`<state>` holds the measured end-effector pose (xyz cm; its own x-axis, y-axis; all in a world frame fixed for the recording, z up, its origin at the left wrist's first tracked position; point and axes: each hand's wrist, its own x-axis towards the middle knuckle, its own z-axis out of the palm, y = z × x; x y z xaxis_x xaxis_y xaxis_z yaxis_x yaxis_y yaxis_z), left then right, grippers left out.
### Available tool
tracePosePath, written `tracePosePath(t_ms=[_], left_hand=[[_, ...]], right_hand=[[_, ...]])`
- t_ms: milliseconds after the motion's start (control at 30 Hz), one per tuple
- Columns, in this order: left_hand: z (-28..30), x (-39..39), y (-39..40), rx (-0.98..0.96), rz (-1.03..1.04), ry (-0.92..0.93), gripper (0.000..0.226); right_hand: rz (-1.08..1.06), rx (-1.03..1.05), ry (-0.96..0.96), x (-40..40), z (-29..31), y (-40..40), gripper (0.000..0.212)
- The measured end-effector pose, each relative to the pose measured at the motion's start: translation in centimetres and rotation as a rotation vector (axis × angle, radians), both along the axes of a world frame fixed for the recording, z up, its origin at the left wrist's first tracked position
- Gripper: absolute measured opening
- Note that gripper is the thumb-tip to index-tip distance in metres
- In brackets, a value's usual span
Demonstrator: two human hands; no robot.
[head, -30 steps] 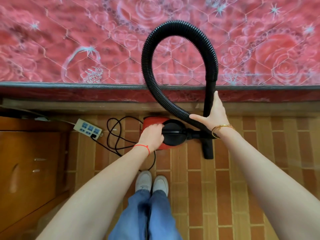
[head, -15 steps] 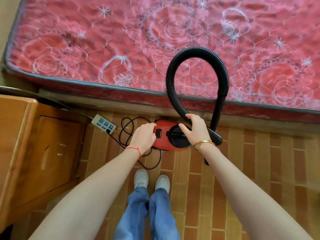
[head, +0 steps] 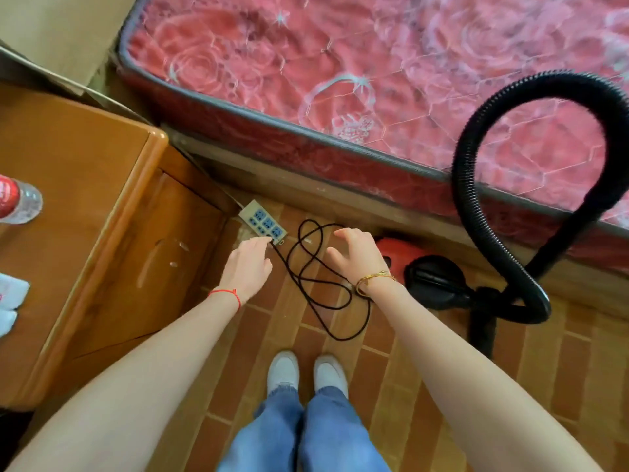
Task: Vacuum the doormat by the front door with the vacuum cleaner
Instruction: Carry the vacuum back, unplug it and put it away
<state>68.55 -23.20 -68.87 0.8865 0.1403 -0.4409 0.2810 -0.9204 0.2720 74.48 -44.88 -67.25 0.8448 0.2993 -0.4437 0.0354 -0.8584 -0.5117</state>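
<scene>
The vacuum cleaner (head: 422, 267) sits on the brick-patterned floor (head: 425, 386) at the right of centre, tight against the base of the bed. Its red body lies toward the left and its black front cap toward the right, so the long axis runs roughly left to right across the frame, parallel to the bed edge. From the black end the ribbed black hose (head: 473, 185) leaves at the lower right, loops up over the red quilted mattress (head: 340, 80) and comes back down at the right edge. A black nozzle piece (head: 481, 332) stands on the floor just below the hose's start, pointing toward the bottom of the frame.

The black power cord (head: 316, 277) lies in loose loops on the floor at the centre, running up to the white power strip (head: 262, 225) with blue sockets, which lies by the corner of the wooden cabinet (head: 85, 216) at the left.

The left hand (head: 248, 267), with a red string at the wrist, reaches toward the strip; its fingers lie close together, the tips at the strip's near end, but whether they pinch the plug cannot be told. The right hand (head: 354, 255), with a gold bangle, hovers over the cord loops with fingers spread and slightly curled, holding nothing.

A bottle (head: 17, 202) with a red label stands on the cabinet at the far left edge. White shoes (head: 306, 373) and blue jeans show at the bottom centre.
</scene>
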Motion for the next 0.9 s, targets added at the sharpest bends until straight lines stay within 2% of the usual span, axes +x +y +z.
tracePosePath(t_ms=[233, 300, 333, 367, 400, 433, 500, 533, 633, 733, 900], left_hand=[[-13.8, -0.9, 6.5, 0.084, 0.070, 0.020, 0.056], [-15.5, 0.0, 6.0, 0.085, 0.043, 0.064, 0.063], [-14.3, 1.2, 4.5, -0.008, 0.040, 0.119, 0.060], [-13.6, 1.8, 3.4, -0.007, -0.048, 0.135, 0.053], [-14.1, 2.5, 3.6, -0.049, -0.039, 0.094, 0.049], [-17.1, 3.1, 4.5, -0.060, -0.055, 0.054, 0.053], [-28.0, 3.2, 7.9, 0.073, -0.028, -0.088, 0.071], [-30.8, 2.4, 9.4, 0.118, -0.008, -0.154, 0.077], [-33.0, 3.1, 9.8, -0.002, 0.008, -0.179, 0.079], [-34.3, 3.6, 9.6, 0.049, -0.026, -0.252, 0.079], [-35.6, 4.2, 9.3, 0.086, 0.033, -0.244, 0.079]], right_hand=[[0.185, -0.084, 0.023, 1.2, -13.6, 8.0, 0.042], [0.209, -0.076, 0.051, 1.7, -17.7, 9.9, 0.046], [0.234, -0.077, 0.035, 1.9, -19.5, 10.8, 0.047], [0.266, -0.085, 0.004, 2.2, -21.3, 11.8, 0.047], [0.299, -0.091, -0.029, 2.5, -22.8, 12.7, 0.047], [0.326, -0.093, -0.054, 2.7, -24.2, 13.6, 0.048], [0.371, -0.102, -0.105, 3.4, -26.6, 15.3, 0.047], [0.397, -0.115, -0.129, 3.7, -27.5, 16.1, 0.046], [0.442, -0.155, -0.174, 4.7, -29.2, 18.0, 0.044], [0.463, -0.223, -0.209, 5.3, -30.1, 19.1, 0.041], [0.525, -0.350, -0.237, 5.6, -30.8, 20.3, 0.039]])
